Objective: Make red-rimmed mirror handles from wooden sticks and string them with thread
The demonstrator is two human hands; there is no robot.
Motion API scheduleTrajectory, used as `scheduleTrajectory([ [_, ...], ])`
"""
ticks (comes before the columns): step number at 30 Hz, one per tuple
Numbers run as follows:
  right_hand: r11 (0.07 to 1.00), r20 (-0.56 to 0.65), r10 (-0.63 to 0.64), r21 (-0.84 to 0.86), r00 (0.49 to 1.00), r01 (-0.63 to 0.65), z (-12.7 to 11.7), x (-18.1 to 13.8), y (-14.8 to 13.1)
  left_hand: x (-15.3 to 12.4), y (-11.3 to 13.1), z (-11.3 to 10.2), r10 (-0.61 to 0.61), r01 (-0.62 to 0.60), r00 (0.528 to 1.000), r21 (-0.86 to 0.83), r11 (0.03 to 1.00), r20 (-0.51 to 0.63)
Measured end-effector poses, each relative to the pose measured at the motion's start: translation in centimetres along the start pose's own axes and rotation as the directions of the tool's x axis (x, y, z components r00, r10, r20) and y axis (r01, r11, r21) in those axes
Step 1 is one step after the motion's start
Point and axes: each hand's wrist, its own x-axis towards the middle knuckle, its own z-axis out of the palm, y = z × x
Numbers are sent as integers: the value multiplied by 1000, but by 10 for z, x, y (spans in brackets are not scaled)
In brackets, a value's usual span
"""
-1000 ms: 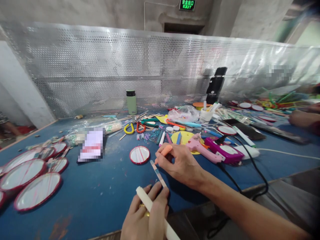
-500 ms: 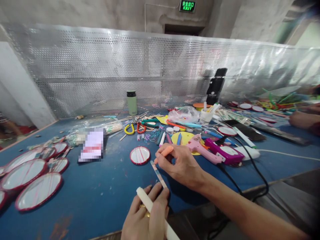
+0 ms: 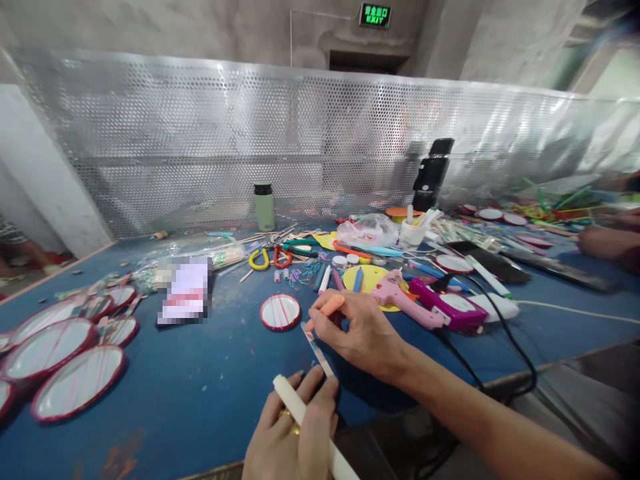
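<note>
Flat stick (image 3: pixel 318 350) is located at front centre, over the tabletop (image 3: pixel 215 400), slanted, with light and darker bands seen along its length. Its near end is held under the fingertips of the left hand (image 3: pixel 280 440). A cream tube (image 3: pixel 291 396) is also gripped by the same hand, laid across the fingers; gold rings are worn there. An orange marker (image 3: pixel 333 305) is pinched pen-style in the right hand (image 3: pixel 363 333), its lower end placed at the stick's far end; exact contact cannot be told.

Small red-rimmed disc (image 3: pixel 280 312), crossed by pink lines, is laid flat just beyond the stick, apart from both hands. Larger red-rimmed discs (image 3: pixel 77 383) are grouped at far left, some overlapping. A pixelated flat object (image 3: pixel 185 290) is set between.

Behind: yellow-handled (image 3: pixel 259 259) and red-handled (image 3: pixel 283 256) tools are placed side by side; green bottle (image 3: pixel 265 208) is stood upright near the perforated screen (image 3: pixel 225 133). To the right, a pink glue gun (image 3: pixel 407 303) is rested partly over a yellow disc (image 3: pixel 370 279), next to a purple box (image 3: pixel 447 307). Pens are held in a white cup (image 3: pixel 413 233). Another person's hand (image 3: pixel 600 240) is seen, blurred, at the right edge.
</note>
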Motion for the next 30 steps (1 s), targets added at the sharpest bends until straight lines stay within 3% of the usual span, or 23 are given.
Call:
scheduleTrajectory([
  [30,1000,-24,-7,11,1000,7,-2,-2,0,1,-4,-1,39,-39,999,6,999,1],
])
